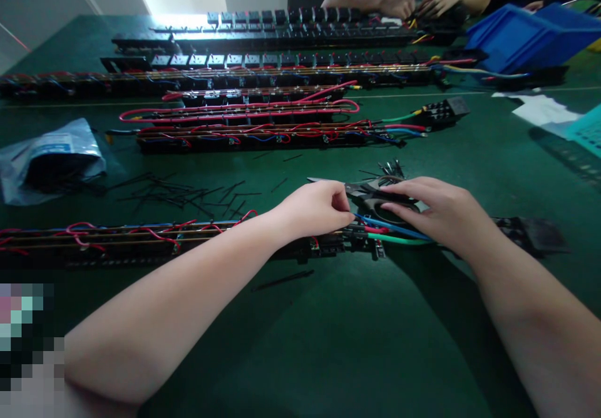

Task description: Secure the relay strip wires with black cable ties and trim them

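My left hand [322, 208] is closed in a pinch over the near wired strip [141, 238], by the blue, red and green wires [399, 227] at its right end. What its fingertips hold, if anything, is too small to make out. Between my right thumb and fingers are the dark handles of a pair of scissors [357, 189]; my right hand [434, 205] grips them from the right. The blades point left, partly hidden behind my left hand. Just beyond the scissors lies a small heap of black cut pieces [393, 169].
Loose black cable ties [188, 194] lie beside an opened plastic bag [61, 155]. More wired strips [253, 135] stretch across the green table [300, 343]. A blue bin [530, 36], white paper [539, 112] and a teal basket [586, 131] stand right. A co-worker's hands [422, 5] work opposite.
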